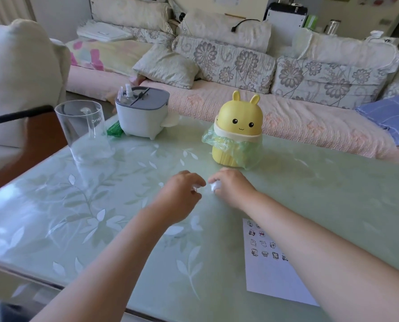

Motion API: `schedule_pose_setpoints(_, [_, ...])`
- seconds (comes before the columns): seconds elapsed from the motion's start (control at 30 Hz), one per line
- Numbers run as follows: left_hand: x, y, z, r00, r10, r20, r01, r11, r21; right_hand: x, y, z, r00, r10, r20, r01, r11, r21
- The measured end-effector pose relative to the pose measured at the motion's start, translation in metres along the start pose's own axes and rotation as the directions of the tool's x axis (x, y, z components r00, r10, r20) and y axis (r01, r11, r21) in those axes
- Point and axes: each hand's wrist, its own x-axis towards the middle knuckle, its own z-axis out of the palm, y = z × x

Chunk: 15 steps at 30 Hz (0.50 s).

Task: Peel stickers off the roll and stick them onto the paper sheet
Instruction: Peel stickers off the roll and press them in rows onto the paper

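The sticker roll [214, 187] is seen only as a small, bright white lump at frame centre. It is held inside the curled fingers of the right hand [231, 184], just above the desk [100, 205]. The grip is closed round it, narrow. Most of the roll is hidden by fingers, so its axis and facing can't be told. No print can be made out on it.

A small white piece [195, 188] is pinched at the fingertips of the left hand [182, 189], whose grip is also narrow. Whether it is a sticker or backing can't be told. The two hands are set close together, knuckles up, approx. at mid-frame.

The paper sheet [270, 282] is laid flat on the desk at lower right, white, partly covered by the right forearm. Its left edge runs nearly straight up-down in the frame. Small cartoon stickers [263, 244] are placed in several rows on its upper part; details are too small to read.

Writing: "Drink" in white is read on the clear cup [82, 129] at left. Nothing else is legible.

A yellow bunny-shaped bin [239, 126] with a green liner bag is stood just beyond the hands. A grey-and-white container [142, 112] is stood at upper left-centre. A sofa [286, 117] with floral cushions is seen across the top.
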Motion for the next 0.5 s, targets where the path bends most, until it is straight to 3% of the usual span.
schedule_pose_setpoints(0.1, [0.002, 0.005, -0.001, 0.996, 0.024, -0.09, -0.031, 0.997, -0.073, -0.014, -0.009, -0.004, 0.995, 0.094, -0.045, -0.075, 0.945, 0.317])
schedule_pose_setpoints(0.17, [0.004, 0.009, -0.002, 0.986, -0.007, -0.168, -0.017, 0.99, -0.137, -0.025, -0.016, -0.007, 0.984, 0.177, -0.028, -0.124, 0.784, 0.608])
schedule_pose_setpoints(0.23, [0.005, 0.015, -0.001, 0.972, -0.052, -0.231, -0.001, 0.974, -0.225, -0.037, -0.024, -0.011, 0.978, 0.209, 0.016, -0.142, 0.606, 0.783])
schedule_pose_setpoints(0.4, [0.002, 0.026, 0.007, 0.972, -0.059, -0.226, -0.013, 0.952, -0.307, -0.059, -0.035, -0.025, 0.979, 0.085, 0.184, -0.199, 0.237, 0.951])
schedule_pose_setpoints(0.5, [0.0, 0.03, 0.015, 0.99, 0.042, -0.133, -0.076, 0.962, -0.263, -0.061, -0.035, -0.03, 0.964, 0.132, 0.23, -0.253, 0.205, 0.945])
